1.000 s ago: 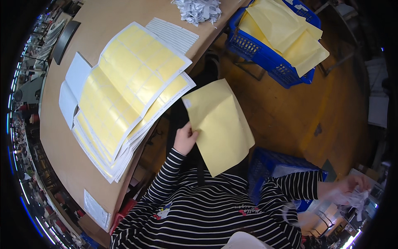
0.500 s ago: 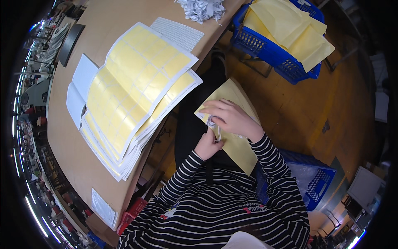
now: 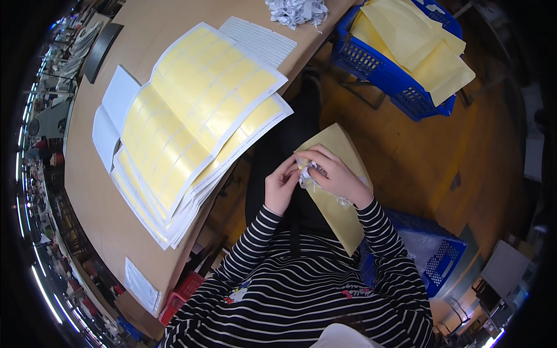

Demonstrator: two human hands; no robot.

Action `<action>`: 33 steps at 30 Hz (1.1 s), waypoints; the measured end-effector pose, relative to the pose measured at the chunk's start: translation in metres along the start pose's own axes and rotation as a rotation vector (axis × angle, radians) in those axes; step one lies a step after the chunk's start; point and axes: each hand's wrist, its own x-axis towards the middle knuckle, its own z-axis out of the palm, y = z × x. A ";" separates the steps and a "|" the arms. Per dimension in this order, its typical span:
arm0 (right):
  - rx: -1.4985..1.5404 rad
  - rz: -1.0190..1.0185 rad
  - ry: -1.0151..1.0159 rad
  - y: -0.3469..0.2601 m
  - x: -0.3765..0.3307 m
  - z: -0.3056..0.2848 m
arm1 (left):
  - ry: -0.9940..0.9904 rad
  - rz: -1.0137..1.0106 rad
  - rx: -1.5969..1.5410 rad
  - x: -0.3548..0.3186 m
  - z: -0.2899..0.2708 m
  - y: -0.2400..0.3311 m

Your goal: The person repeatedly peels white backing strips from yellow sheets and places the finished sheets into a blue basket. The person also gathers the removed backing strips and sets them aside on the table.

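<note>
A yellow paper sheet [image 3: 343,223] lies slantwise over my lap, its near corner hanging past my thigh. My right hand [image 3: 336,174] rests over its upper part, fingers curled round crumpled white paper strips [image 3: 307,176]. More thin strips [image 3: 343,201] stick out beneath that palm. My left hand [image 3: 280,184] meets the right one at the sheet's upper left corner, where its fingers and thumb pinch the edge; the exact contact is partly hidden. On the table to the left, a stack of yellow label sheets with white borders [image 3: 191,110] lies fanned, the top ones bowed upward.
The brown table [image 3: 93,203] runs along my left. A heap of white paper strips [image 3: 297,11] sits at its far edge. A blue basket [image 3: 400,95] at the far right holds yellow sheets [image 3: 415,35]. Another blue basket [image 3: 447,258] stands by my right elbow.
My left hand has moved up from the lower part of the strips to the sheet's corner. My right hand still holds the white strips, and the view has shifted slightly.
</note>
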 end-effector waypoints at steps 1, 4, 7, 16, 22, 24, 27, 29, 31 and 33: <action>-0.017 -0.027 0.005 0.000 -0.001 0.000 | -0.009 0.012 0.057 0.002 0.001 0.000; -0.120 -0.099 0.012 0.007 -0.002 -0.002 | 0.015 0.085 0.211 0.007 0.003 0.003; -0.270 -0.173 -0.001 0.021 -0.002 -0.005 | -0.025 0.137 0.459 0.009 0.002 0.013; 0.401 0.122 0.535 0.022 0.002 -0.046 | -0.004 -0.027 0.163 0.004 0.000 0.007; 0.079 0.075 -0.001 0.004 -0.016 -0.036 | -0.016 -0.061 0.011 0.000 -0.006 0.002; -0.001 0.040 0.001 0.008 -0.013 -0.012 | -0.056 -0.039 0.089 0.000 -0.004 0.001; 0.012 0.088 0.015 0.010 -0.016 0.008 | -0.072 -0.038 0.145 -0.002 -0.005 0.001; -0.041 0.084 0.081 0.008 -0.018 0.017 | -0.037 -0.166 -0.121 -0.003 -0.010 0.003; -0.077 0.076 0.127 0.006 -0.021 0.023 | 0.061 -0.284 -0.297 -0.003 -0.013 0.005; -0.112 0.050 0.179 0.005 -0.023 0.030 | 0.033 -0.326 -0.205 -0.001 -0.015 0.006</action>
